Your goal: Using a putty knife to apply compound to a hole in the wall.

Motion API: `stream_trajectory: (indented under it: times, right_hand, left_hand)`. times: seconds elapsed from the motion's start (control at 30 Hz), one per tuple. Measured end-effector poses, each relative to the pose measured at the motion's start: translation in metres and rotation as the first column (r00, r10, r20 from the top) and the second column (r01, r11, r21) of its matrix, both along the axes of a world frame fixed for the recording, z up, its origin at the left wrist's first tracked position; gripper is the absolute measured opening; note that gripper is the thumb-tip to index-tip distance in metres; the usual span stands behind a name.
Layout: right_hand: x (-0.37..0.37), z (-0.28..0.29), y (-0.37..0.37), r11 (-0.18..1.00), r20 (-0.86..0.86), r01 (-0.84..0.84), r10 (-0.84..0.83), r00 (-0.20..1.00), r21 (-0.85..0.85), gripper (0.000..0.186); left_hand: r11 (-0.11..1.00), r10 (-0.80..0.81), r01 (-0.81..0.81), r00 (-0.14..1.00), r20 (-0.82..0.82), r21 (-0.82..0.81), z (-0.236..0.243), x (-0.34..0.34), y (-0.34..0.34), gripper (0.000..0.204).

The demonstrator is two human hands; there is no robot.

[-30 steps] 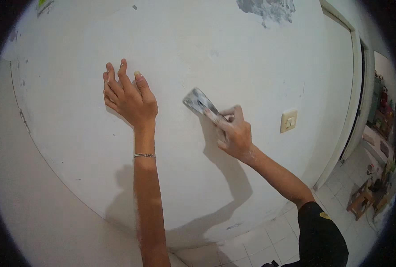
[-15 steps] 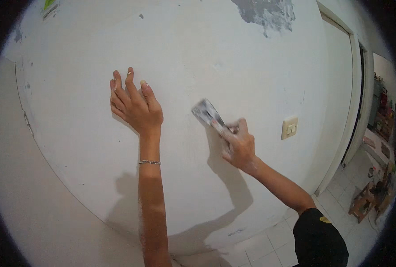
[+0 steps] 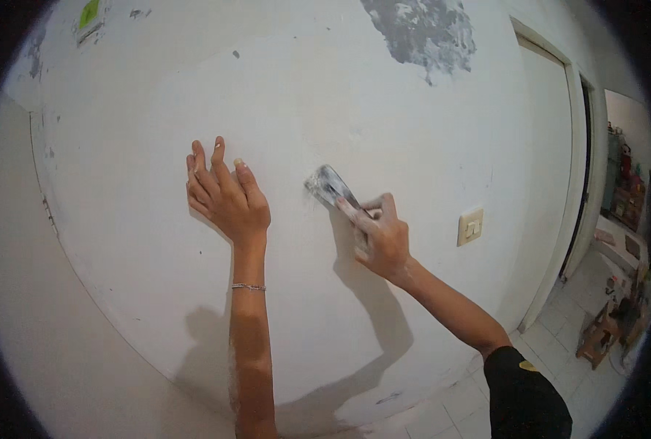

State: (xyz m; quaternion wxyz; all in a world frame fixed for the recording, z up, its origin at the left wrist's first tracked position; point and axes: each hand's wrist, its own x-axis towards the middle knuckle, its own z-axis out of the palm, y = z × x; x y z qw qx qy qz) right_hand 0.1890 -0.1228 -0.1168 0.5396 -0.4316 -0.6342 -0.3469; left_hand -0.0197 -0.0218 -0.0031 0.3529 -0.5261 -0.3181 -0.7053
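Observation:
My right hand [image 3: 384,238] grips a putty knife [image 3: 333,186] whose dark blade is smeared with white paste. The blade lies against the white wall [image 3: 296,307], pointing up and left, with a ragged whitish smear at its leading edge. White residue coats several of my right fingers, the index one stretched along the blade. To the left, my left hand [image 3: 230,201] rests on the wall with its fingers apart and slightly bent, holding nothing. A thin bracelet [image 3: 249,287] circles my left wrist.
Right of my right hand is a cream light switch [image 3: 470,227]. A rough grey patch [image 3: 428,40] marks the wall above. Further right stand a pale door [image 3: 548,146] and, on the tiled floor [image 3: 537,340], a small wooden stool [image 3: 597,336].
My view has tilted up a little, so the wall sits lower in it. The putty knife has slid slightly up and left along the wall. My left hand stays in place.

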Motion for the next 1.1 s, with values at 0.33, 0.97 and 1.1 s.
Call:
stream_trajectory:
  times: [0.33, 0.97, 1.1]
  right_hand:
    - [-0.010, 0.002, -0.003, 0.999, -0.021, -0.001, 0.000, 1.000, -0.046, 0.066]
    - [-0.004, 0.017, 0.002, 1.000, -0.054, 0.020, -0.020, 0.998, -0.009, 0.070]
    - [-0.002, 0.025, 0.006, 1.000, -0.022, 0.032, -0.031, 0.999, 0.002, 0.077]
  left_hand:
    - [1.000, 0.020, -0.021, 1.000, -0.018, -0.017, 0.000, -0.001, 0.000, 0.047]
    - [1.000, 0.006, -0.006, 0.999, -0.033, -0.024, 0.000, -0.002, -0.001, 0.046]
    - [0.999, 0.000, -0.001, 1.000, -0.029, -0.037, -0.001, -0.002, -0.001, 0.046]
